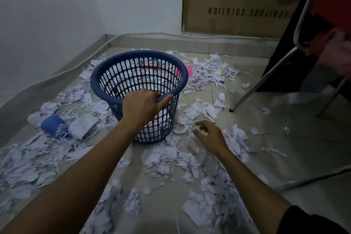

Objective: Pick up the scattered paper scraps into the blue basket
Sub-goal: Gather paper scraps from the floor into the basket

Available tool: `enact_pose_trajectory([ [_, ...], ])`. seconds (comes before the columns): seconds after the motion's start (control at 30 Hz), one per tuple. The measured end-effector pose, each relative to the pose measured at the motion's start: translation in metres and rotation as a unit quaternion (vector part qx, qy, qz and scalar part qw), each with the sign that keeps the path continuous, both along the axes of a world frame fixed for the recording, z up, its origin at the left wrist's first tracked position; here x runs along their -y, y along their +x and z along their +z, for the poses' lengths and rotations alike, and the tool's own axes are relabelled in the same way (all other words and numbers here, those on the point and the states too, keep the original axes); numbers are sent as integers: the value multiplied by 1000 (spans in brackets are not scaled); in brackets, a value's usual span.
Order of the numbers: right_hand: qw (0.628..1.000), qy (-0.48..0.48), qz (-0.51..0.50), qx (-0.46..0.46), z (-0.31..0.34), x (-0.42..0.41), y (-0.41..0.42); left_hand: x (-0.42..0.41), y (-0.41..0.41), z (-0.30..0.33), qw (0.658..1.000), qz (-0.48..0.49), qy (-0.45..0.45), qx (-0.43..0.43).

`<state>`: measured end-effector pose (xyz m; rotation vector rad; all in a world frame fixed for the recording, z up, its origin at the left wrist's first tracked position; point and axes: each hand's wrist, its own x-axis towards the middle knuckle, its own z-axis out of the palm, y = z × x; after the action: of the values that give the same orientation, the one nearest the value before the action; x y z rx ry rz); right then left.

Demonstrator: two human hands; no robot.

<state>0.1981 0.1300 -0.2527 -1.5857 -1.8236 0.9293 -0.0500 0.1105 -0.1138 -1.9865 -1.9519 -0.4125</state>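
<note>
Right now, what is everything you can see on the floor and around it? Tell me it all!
blue basket: one, dark blue, upright on the floor in the middle, some paper already inside
paper scraps: too many to count, white, scattered on the floor all round the basket
blue object: one, blue, lying among scraps left of the basket; cannot tell what it is
pink paper: one, pink, on the floor behind the basket
cardboard box: one, brown, against the far wall
chair: one, metal legs, red and black, at the right
left hand: one, gripping the basket's near rim
right hand: one, fingers loose, just above scraps right of the basket
</note>
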Motion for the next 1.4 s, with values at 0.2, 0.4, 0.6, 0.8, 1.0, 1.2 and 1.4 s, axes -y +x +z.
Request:
enact_pose_trajectory([
  [0.2,971,-36,-29,234,-68,74,33,0,-1,-1,1000,-9,21,-2],
  [0.4,957,-30,-3,289,-93,126,42,2,0,1,1000,-1,21,-19],
  [0.6,972,-25,-4,234,-91,108,47,4,-2,0,1000,-15,14,-16],
  [0.8,988,-123,-97,14,-64,73,55,6,-4,2,1000,-11,5,-13],
  [1.0,986,-54,-108,-112,13,22,33,12,3,5,1000,-10,-2,-22],
  [1.2,972,60,-71,-218,133,-26,-11,15,5,8,1000,-3,2,-30],
  [1.4,943,171,-42,-281,246,-59,-81,16,8,6,999,1,9,-34],
])
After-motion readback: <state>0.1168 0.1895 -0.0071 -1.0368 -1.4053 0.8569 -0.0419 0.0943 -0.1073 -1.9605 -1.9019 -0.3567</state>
